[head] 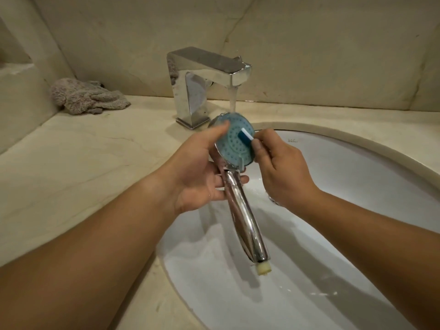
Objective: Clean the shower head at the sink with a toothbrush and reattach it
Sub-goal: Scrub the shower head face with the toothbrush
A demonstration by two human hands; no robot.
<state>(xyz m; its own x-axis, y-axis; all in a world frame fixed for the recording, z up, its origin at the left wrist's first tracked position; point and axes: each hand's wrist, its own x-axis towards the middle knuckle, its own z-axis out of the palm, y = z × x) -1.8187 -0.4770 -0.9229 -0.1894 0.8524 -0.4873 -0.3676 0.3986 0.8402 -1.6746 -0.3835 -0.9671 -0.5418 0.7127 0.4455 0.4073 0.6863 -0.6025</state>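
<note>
1. Nearest is the threaded end of the shower head (240,194), a pale plastic tip on the chrome handle. It hangs free over the white sink (357,186), probably so that drips fall into the basin rather than onto the worktop (83,167).
2. The left hand (202,172) cradles the neck of the shower head from below. Its thumb is pressed on the left rim of the blue spray face, which seems meant to steady it and tilt the nozzles up toward the person.
3. The right hand (283,172) is clamped on the toothbrush (245,135), whose handle is hidden inside the grip. Only the blue and white brush end shows, lying on the right part of the nozzle face, so scrubbing looks underway.
4. Farther off, the chrome tap (204,84) runs a stream of water onto the far edge of the spray face, likely to rinse loosened grime.
5. Far left on the worktop lies a crumpled grey cloth (88,96), well apart from both hands.
</note>
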